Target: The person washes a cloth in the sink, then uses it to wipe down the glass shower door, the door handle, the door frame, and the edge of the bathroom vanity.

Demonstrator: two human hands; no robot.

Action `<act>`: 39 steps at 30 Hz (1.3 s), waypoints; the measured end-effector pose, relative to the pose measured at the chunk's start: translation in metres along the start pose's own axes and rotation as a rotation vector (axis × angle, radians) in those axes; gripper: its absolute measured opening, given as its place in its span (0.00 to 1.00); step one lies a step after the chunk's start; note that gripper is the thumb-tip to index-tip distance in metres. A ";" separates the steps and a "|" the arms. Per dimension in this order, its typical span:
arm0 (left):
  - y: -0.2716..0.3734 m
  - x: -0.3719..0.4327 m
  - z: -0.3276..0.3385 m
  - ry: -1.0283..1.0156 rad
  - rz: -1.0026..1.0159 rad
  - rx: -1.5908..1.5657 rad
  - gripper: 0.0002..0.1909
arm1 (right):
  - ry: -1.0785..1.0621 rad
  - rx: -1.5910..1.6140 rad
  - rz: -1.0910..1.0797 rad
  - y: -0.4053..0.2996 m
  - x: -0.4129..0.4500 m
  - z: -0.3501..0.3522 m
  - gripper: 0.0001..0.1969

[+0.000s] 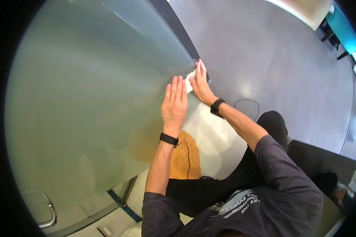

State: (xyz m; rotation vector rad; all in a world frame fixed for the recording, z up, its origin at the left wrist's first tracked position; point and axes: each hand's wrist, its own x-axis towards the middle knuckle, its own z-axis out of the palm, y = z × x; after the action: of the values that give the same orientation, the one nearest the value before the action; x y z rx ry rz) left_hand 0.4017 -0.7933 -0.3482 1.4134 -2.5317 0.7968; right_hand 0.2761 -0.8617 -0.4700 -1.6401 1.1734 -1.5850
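A frosted glass door panel (pixel 86 89) fills the left side of the view. My left hand (pixel 175 103) is laid against the glass, its fingers straight and side by side. To the right, at the dark edge strip (pixel 178 26) of the panel, my right hand (pixel 202 84) presses a white cloth (pixel 189 84). Part of that cloth shows between the two hands; the rest is hidden under my right fingers. A dark band is on each wrist.
A bent metal door handle (pixel 52 211) is at the lower left. An orange patterned mat (pixel 181 166) with a thin dark cord (pixel 188 157) lies on white flooring (pixel 219 139) below my hands. Grey floor (pixel 270 65) extends right, with a turquoise chair (pixel 342 28) at the upper right.
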 end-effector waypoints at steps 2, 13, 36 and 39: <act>-0.003 0.002 -0.006 0.095 0.111 -0.036 0.20 | 0.139 0.095 0.052 -0.005 -0.006 0.008 0.37; -0.011 -0.042 0.027 0.168 0.177 -0.084 0.13 | 0.354 0.141 0.222 0.016 -0.030 0.057 0.31; -0.112 -0.051 -0.176 0.366 0.072 0.075 0.12 | 0.015 0.090 -0.438 -0.226 0.051 0.038 0.42; -0.155 -0.052 -0.239 0.384 0.067 0.160 0.15 | -0.187 -0.216 -0.759 -0.295 0.090 0.018 0.41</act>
State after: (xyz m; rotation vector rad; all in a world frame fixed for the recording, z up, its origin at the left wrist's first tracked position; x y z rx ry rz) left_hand 0.5260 -0.6979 -0.1048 1.0901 -2.2702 1.1784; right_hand 0.3450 -0.8096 -0.1738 -2.5127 0.6618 -1.7011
